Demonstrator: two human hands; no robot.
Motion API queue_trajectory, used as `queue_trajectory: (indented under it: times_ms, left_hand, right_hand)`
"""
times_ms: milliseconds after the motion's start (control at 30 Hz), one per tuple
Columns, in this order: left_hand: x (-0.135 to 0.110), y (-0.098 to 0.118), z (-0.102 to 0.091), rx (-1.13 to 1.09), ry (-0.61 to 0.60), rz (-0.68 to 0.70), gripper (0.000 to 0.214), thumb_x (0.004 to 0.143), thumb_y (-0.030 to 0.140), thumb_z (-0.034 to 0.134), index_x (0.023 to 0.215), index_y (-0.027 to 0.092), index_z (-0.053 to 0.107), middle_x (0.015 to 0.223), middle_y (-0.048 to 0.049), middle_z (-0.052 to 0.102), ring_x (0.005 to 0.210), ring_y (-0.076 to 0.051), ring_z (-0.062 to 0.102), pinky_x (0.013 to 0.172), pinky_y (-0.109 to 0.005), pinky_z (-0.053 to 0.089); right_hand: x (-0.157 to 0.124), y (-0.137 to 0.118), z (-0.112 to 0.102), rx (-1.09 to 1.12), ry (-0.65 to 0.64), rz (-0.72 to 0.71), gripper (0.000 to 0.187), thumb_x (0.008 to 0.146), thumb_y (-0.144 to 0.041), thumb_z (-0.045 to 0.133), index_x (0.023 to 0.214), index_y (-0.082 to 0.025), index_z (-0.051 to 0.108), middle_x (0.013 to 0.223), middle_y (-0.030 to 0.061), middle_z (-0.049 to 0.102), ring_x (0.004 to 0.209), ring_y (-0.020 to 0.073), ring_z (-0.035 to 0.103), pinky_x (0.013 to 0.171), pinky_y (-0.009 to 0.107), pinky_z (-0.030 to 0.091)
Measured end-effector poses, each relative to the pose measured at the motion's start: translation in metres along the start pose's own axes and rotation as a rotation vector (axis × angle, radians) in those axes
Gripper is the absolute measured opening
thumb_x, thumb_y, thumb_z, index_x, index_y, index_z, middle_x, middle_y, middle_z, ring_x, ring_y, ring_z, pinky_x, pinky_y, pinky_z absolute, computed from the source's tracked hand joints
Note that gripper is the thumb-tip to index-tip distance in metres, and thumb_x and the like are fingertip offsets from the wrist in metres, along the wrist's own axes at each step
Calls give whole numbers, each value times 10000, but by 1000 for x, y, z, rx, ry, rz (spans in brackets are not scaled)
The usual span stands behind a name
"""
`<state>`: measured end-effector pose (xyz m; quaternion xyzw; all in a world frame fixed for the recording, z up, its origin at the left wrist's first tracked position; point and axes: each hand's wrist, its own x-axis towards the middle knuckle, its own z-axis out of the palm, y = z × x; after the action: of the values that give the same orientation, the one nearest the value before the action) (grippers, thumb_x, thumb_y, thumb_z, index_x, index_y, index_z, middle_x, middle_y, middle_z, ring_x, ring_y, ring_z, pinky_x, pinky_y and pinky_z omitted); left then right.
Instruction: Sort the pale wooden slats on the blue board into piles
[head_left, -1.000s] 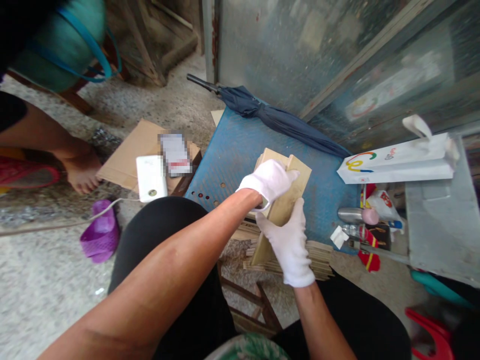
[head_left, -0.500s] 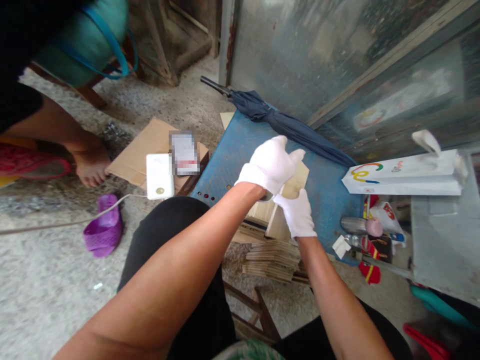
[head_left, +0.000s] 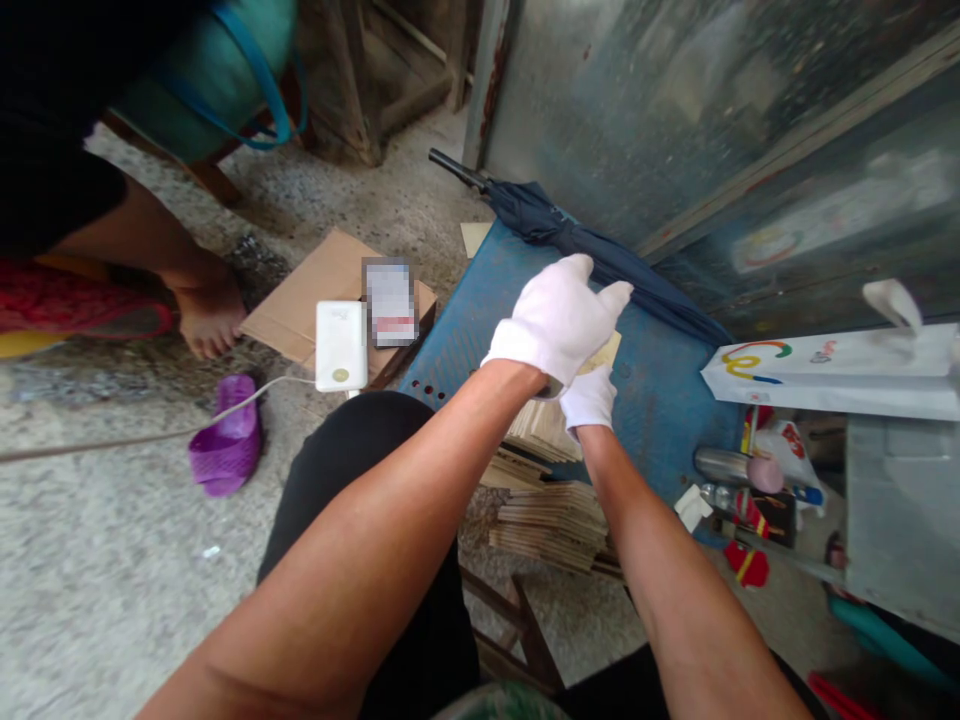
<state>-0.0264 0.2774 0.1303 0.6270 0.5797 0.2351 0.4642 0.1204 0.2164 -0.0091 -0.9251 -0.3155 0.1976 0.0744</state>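
My left hand [head_left: 553, 312], in a white glove, is over the blue surface with its knuckles up. Most of its fingers curl under, out of sight, and two tips jut out. I cannot see what they grip. Close below it is my right hand [head_left: 589, 402], gloved too, with its fingers closed at a pale yellowish sheet [head_left: 607, 350]. Only a corner of the sheet shows between the hands. Nearer to me lie pale flat pieces [head_left: 538, 428], and below them a fanned stack of similar pieces [head_left: 551, 520].
A folded dark umbrella [head_left: 600, 248] lies along the far edge of the blue surface [head_left: 660, 420]. To the right are a white paper bag [head_left: 832, 372] and a metal flask [head_left: 724, 463]. A power bank [head_left: 341, 345] and phone [head_left: 391, 303] rest on cardboard [head_left: 307, 280] at left, near another person's foot [head_left: 208, 310].
The whole view has shifted, moving the scene slightly right. My right hand has moved closer under my left, and less of the pale sheet shows.
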Motion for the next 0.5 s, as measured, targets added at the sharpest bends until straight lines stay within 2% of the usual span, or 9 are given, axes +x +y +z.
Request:
queue_trajectory:
  times_ms: [133,300,500]
  left_hand:
    - [-1,0,-1,-1,-7,12,485,978,408,557,1335,99,666,1276,-135,737,1208,-259,676,1034,-326,505]
    - [-1,1,1,2,-1,26,476,977,398,546,1334,104,660,1279,-129,734,1219,-251,667,1035,-316,496]
    - [-2,1,3,2,-13,21,444,970,407,534,1282,131,688,1217,-111,752,1171,-253,681,1008,-329,508]
  right_hand:
    - [-6,-4,2,-36,6,9,978,619,-557,881,1393,-110,485,1289,288,612,1162,421,657,973,506,546]
    - [-12,-6,2,-63,0,-14,972,659,-529,862,1419,-76,461,1287,296,592,1203,434,622,1006,512,520]
    - [-16,-3,7,-72,22,-21,930,693,-541,814,1437,-114,457,1295,255,552,1185,415,593,991,534,513]
